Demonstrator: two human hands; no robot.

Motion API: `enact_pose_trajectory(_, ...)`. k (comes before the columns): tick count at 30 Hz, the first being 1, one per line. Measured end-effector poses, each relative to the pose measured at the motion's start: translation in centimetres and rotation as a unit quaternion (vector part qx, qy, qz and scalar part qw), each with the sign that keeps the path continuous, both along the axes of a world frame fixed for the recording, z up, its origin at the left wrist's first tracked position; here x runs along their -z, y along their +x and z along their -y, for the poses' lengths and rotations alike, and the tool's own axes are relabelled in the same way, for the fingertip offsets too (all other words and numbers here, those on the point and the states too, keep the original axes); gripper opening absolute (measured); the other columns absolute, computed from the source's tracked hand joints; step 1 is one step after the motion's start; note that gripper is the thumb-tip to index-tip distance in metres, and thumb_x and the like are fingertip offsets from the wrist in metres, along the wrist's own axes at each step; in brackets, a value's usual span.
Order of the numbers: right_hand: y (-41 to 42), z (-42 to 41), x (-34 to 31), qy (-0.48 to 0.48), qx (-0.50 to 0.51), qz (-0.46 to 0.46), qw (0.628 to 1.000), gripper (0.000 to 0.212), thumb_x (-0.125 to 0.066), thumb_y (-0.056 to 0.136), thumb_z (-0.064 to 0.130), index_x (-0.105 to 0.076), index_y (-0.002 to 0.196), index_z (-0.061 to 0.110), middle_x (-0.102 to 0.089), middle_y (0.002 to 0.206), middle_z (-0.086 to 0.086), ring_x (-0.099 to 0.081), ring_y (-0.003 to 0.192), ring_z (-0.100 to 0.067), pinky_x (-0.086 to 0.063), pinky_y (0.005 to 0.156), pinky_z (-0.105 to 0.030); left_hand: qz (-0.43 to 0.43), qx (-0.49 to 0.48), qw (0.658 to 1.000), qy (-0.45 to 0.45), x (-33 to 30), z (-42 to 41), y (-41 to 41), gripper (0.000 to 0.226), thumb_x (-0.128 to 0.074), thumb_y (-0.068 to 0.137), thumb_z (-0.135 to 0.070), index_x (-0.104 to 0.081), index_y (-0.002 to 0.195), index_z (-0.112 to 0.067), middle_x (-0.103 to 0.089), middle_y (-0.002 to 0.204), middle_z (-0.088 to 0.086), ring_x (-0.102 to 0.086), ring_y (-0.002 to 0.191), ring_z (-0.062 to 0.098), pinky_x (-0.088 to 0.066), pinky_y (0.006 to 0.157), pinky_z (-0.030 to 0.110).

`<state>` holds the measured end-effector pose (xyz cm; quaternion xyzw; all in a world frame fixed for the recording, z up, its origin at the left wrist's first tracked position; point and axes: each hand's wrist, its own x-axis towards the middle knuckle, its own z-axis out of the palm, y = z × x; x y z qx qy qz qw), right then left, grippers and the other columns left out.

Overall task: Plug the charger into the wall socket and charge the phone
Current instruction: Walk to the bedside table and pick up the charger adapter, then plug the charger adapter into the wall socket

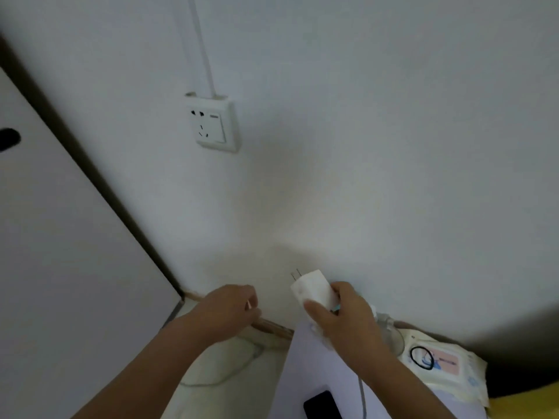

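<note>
At the bottom of the frame, right of centre, the phone [322, 404] lies dark and face up on the pale worktop [290, 373], with a thin cable [362, 391] hanging beside it. To its right sits a wipes pack [444, 367] with a black hair tie [421, 358] on top. Just above the phone, the right hand [348, 319] grips the white charger [313, 290] by its rear half, thumb on the near face, prongs [296, 274] pointing up and left. The left hand [230, 309], lower centre, is loosely curled; whether it holds anything I cannot tell. Further off, in the upper left-centre of the frame, the socket [211, 124] sits on the wall, well apart from the charger, its slots empty, a white conduit [201, 46] rising above it.

The plug-in looks not yet begun. The main risk is misalignment: the prongs are tilted relative to the two-pin slots at the top of the socket, so they could scrape the faceplate or jam half in. The trailing cable could snag on the worktop edge or drag the phone as the charger rises. The switch beside the slots may be off, leaving the phone uncharged
</note>
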<state>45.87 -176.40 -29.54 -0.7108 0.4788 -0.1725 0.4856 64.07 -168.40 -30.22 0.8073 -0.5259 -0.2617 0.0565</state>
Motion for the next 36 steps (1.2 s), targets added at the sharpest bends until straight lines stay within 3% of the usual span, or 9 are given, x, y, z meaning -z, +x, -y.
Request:
enact_pose_trajectory(3,1.4,-0.6,-2.8,0.015,-0.007,0.02,1.0,0.028,-0.064,0.084,0.029,-0.05,0.103,0.014,-0.06,0.088,-0.003,-0.06,0.074,-0.02,-0.044,0.049,-0.015,0.01,-0.012,1.0,-0.01,-2.6,-1.2,0.2,0.027,-0.046,0.089,-0.034,-0.055,0.107,-0.017,-0.061,0.114,0.004,-0.056,0.099,0.017,-0.044,0.082,0.027)
enact_pose_trajectory(6,3.2,-1.4,-5.3,0.039,-0.017,0.05,0.998,0.031,-0.062,0.085,0.029,-0.052,0.107,0.01,-0.064,0.091,-0.013,-0.057,0.058,-0.012,-0.038,0.038,-0.01,0.014,-0.016,0.999,-0.025,-4.6,-2.3,1.0,0.028,-0.046,0.089,-0.035,-0.055,0.107,-0.016,-0.061,0.114,0.004,-0.055,0.099,0.017,-0.044,0.084,0.028)
enact_pose_trajectory(10,5.9,-2.4,-7.6,0.056,-0.041,0.075,0.995,0.027,-0.06,0.087,0.03,-0.053,0.103,0.01,-0.063,0.076,-0.006,-0.051,0.04,0.0,-0.039,0.04,-0.013,0.028,-0.026,0.998,-0.046,-7.1,-3.3,3.0,0.028,-0.046,0.089,-0.035,-0.055,0.107,-0.016,-0.061,0.114,0.005,-0.056,0.099,0.018,-0.045,0.086,0.03)
enact_pose_trajectory(18,12.8,-3.9,-9.2,0.044,-0.017,0.114,0.992,0.024,-0.06,0.086,0.032,-0.054,0.096,0.011,-0.064,0.065,-0.005,-0.052,0.033,0.003,-0.04,0.036,-0.008,0.043,-0.005,0.996,-0.082,-9.2,-5.1,9.7,0.028,-0.046,0.09,-0.034,-0.057,0.107,-0.015,-0.062,0.113,0.005,-0.056,0.101,0.019,-0.047,0.09,0.032)
enact_pose_trajectory(24,19.6,-4.8,-9.4,0.085,0.051,0.145,0.984,0.027,-0.063,0.084,0.03,-0.057,0.093,0.005,-0.063,0.061,-0.008,-0.053,0.034,-0.004,-0.041,0.037,-0.015,0.055,0.035,0.991,-0.121,-8.8,-5.0,16.5,0.022,-0.047,0.088,-0.033,-0.059,0.095,-0.016,-0.065,0.103,0.004,-0.056,0.094,0.018,-0.044,0.082,0.03)
enact_pose_trajectory(32,26.0,-4.3,-10.5,0.126,0.109,0.203,0.965,0.033,-0.061,0.086,0.027,-0.057,0.101,-0.002,-0.064,0.088,-0.016,-0.063,0.049,-0.013,-0.055,0.047,-0.02,0.055,0.096,0.983,-0.147,-8.7,-3.4,23.0,0.017,-0.044,0.088,-0.035,-0.054,0.085,-0.021,-0.06,0.093,0.0,-0.047,0.08,0.012,-0.035,0.072,0.024)
enact_pose_trajectory(36,27.5,-3.0,-11.3,0.138,0.138,0.22,0.956,0.032,-0.059,0.088,0.029,-0.059,0.095,-0.002,-0.064,0.093,-0.016,-0.066,0.054,-0.018,-0.059,0.056,-0.025,0.052,0.107,0.977,-0.177,-9.6,-2.0,23.8,0.02,-0.045,0.087,-0.035,-0.057,0.089,-0.019,-0.063,0.096,0.0,-0.053,0.087,0.016,-0.036,0.072,0.025)
